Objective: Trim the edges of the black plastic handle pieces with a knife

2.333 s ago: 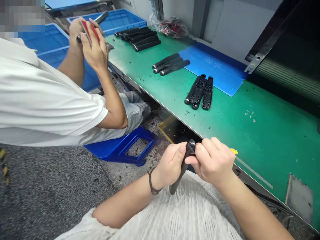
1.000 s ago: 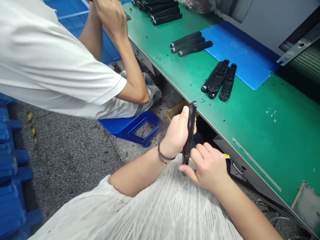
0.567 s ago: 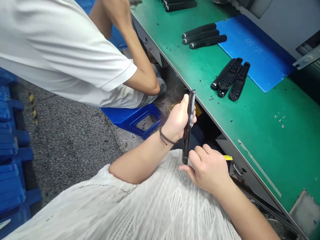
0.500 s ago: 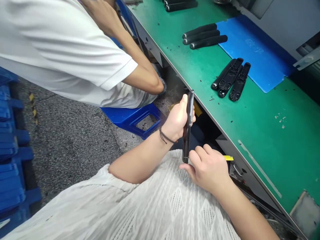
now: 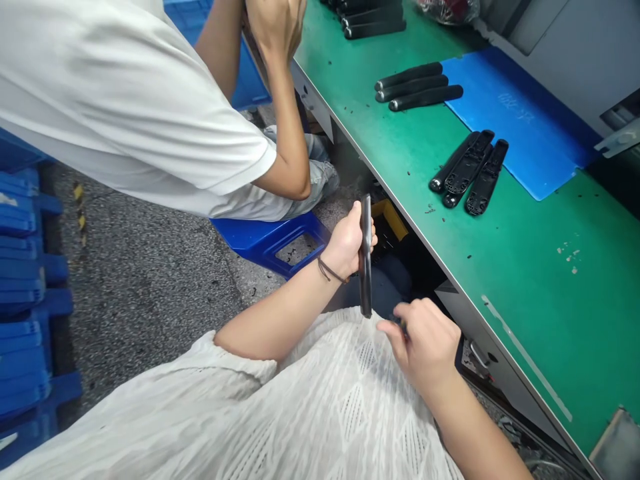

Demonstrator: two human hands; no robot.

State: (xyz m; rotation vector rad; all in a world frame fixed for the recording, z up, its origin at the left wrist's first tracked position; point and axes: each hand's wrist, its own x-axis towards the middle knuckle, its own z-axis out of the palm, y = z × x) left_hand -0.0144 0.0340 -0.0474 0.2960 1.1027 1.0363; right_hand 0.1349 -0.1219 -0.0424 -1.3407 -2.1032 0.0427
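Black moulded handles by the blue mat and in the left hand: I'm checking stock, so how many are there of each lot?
Smooth handles: 3
Ribbed handles: 3
Handle in the left hand: 1
Total: 7

A long green bench (image 5: 540, 320) has a shiny metal edge (image 5: 440, 267) and small dark crumbs (image 5: 430, 209) all over it. A blue mat (image 5: 550, 153) lies flat on top. Three round black handles (image 5: 419, 87) lie side by side, with their ends on the mat. Three more black handles (image 5: 467, 175) lie close together by the mat's corner, showing their bumpy insides. A row of black handles (image 5: 373, 20) sits at the far end. A plastic bag (image 5: 450, 8) is up there too, but it is hard to see what is in it.
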